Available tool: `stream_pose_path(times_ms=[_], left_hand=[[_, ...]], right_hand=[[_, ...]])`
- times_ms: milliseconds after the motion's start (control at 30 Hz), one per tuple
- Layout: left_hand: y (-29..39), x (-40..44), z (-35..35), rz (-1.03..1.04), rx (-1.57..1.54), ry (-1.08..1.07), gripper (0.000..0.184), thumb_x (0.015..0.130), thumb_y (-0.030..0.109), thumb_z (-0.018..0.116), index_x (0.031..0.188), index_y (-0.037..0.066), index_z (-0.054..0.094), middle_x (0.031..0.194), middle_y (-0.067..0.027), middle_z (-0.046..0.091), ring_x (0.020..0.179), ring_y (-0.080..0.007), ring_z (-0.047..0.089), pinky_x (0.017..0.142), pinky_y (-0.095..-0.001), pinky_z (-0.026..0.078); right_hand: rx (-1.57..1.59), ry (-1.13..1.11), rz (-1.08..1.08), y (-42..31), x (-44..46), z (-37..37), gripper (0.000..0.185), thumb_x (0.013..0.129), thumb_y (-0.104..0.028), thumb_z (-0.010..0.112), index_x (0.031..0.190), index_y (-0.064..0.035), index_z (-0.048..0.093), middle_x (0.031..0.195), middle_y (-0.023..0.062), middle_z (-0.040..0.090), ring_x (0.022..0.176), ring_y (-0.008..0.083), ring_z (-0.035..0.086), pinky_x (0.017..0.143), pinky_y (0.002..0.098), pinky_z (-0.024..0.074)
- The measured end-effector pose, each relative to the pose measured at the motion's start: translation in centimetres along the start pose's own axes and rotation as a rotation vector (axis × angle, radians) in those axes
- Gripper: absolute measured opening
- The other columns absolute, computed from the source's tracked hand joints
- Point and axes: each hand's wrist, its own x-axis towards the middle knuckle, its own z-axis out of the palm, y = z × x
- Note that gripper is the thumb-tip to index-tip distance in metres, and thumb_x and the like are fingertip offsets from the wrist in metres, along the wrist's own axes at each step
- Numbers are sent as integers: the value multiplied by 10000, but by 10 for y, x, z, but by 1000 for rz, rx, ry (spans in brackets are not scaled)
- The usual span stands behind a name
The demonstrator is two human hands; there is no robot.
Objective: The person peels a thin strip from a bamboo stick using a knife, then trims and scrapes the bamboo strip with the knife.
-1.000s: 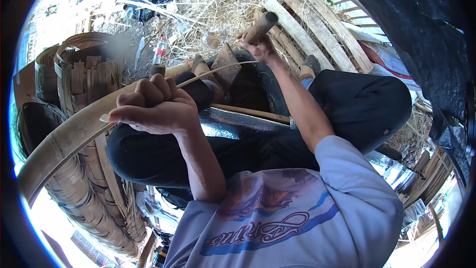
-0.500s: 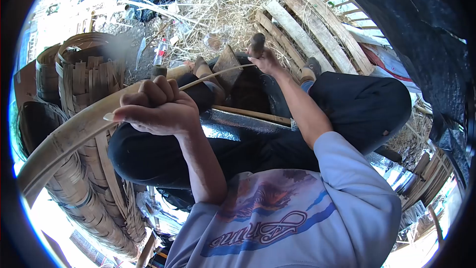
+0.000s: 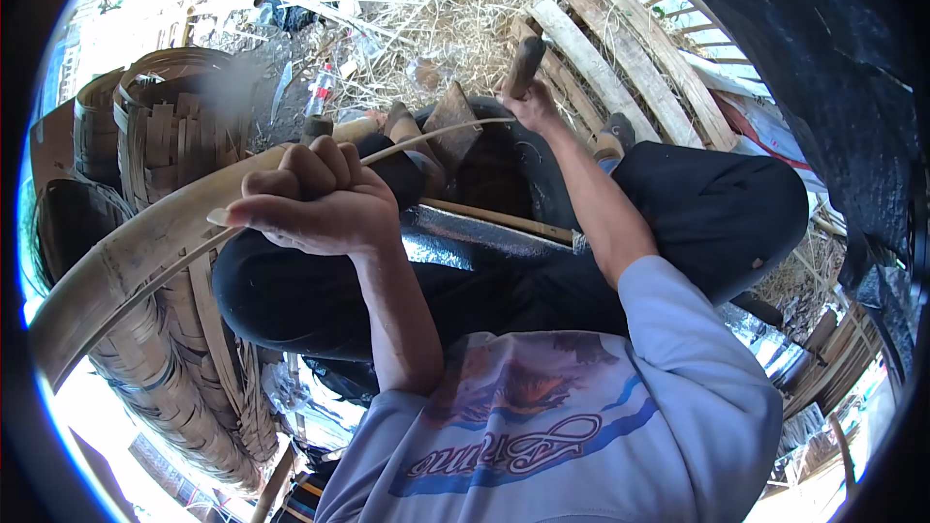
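Observation:
My left hand [image 3: 325, 196] is closed around a thin bamboo strip [image 3: 436, 134], thumb pointing left. The strip runs from beside the thumb to a free tip near my right hand. My right hand [image 3: 532, 107] grips a dark wooden tool handle [image 3: 524, 66], which sticks up above the fist; the tool's working end is hidden or cannot be made out. Behind my left hand a thick bamboo pole [image 3: 155, 250] slopes from lower left up toward my feet. Between my legs lie a brown, pointed flat piece [image 3: 452, 126] and a thin stick [image 3: 499, 222].
Woven bamboo baskets [image 3: 179, 126] and rolled woven sheets [image 3: 145, 368] stand at left. Wooden slats [image 3: 593, 58] lie ahead on the right, beside scattered shavings [image 3: 455, 10]. A plastic bottle [image 3: 321, 87] lies ahead. A dark sheet [image 3: 804, 48] hangs at right.
My right hand has moved slightly forward and right, and more of the handle shows. The strip's tip now stands a little apart from that hand. My left hand has shifted slightly and still holds the strip.

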Motion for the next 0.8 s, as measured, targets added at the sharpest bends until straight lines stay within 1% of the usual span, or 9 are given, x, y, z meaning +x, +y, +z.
stream_pose_path(times_ms=[33, 67, 200, 300, 333, 433, 467, 600, 800], left_hand=[[0, -1, 0, -14, 0, -8, 505, 945, 569, 299, 660, 163, 203, 478, 69, 120, 430, -41, 72, 355, -212, 77], [-2, 2, 1, -4, -18, -3, 504, 946, 565, 300, 659, 162, 203, 477, 69, 118, 430, -41, 71, 353, -211, 79], [-4, 5, -7, -4, -31, -3, 504, 946, 564, 300, 658, 161, 205, 477, 67, 118, 429, -41, 71, 351, -210, 82], [-3, 2, -5, -10, -19, -2, 505, 945, 564, 305, 657, 161, 206, 480, 68, 117, 430, -40, 73, 351, -211, 82], [-4, 3, -2, -7, -13, 4, 505, 945, 563, 307, 657, 160, 207, 482, 68, 115, 430, -40, 74, 351, -212, 82], [-1, 1, -1, -24, -56, 20, 504, 946, 559, 313, 658, 159, 208, 487, 69, 113, 431, -38, 79, 352, -212, 85], [-4, 1, -4, 3, -67, -17, 502, 947, 559, 308, 660, 158, 211, 489, 68, 113, 427, -37, 85, 352, -211, 90], [-1, 2, -5, -14, -18, -16, 504, 947, 561, 300, 661, 157, 210, 491, 68, 113, 427, -37, 84, 356, -210, 88], [-1, -1, -4, -15, -48, -20, 504, 947, 568, 283, 665, 158, 202, 483, 64, 118, 432, -39, 76, 361, -210, 76]], right_hand=[[23, 7, 6, -5, 4, -8, 205, 733, -94, 680, 929, -34, 663, 885, 111, 686, 860, 190, 659, 792, 313, 509], [57, 56, -98, -24, 4, -8, 115, 764, -34, 675, 843, -27, 591, 875, 51, 658, 815, 137, 625, 776, 286, 496], [208, 87, -269, -72, 19, -3, 124, 772, -47, 675, 847, -22, 579, 885, 79, 662, 839, 151, 625, 782, 293, 495], [75, 113, -61, -26, 3, 7, 144, 764, -54, 682, 874, -24, 594, 900, 74, 664, 861, 147, 625, 774, 292, 495], [-195, 99, -202, -6, -11, 5, 180, 752, -49, 686, 911, -25, 606, 907, 64, 670, 850, 139, 631, 766, 287, 497], [-96, 102, 15, -5, 0, -1, 216, 732, -125, 710, 924, -32, 681, 846, 119, 698, 817, 220, 679, 768, 338, 520], [40, 56, -73, -2, 5, -2, 237, 728, -145, 714, 937, -38, 681, 839, 103, 693, 799, 192, 670, 745, 314, 513], [-70, 18, -196, -17, 11, -11, 241, 708, -205, 732, 856, -38, 641, 723, 49, 623, 678, 149, 574, 622, 296, 459], [-63, 119, -221, -75, 30, -12, 226, 715, -218, 725, 765, -46, 587, 645, 35, 562, 609, 121, 503, 568, 300, 428]])
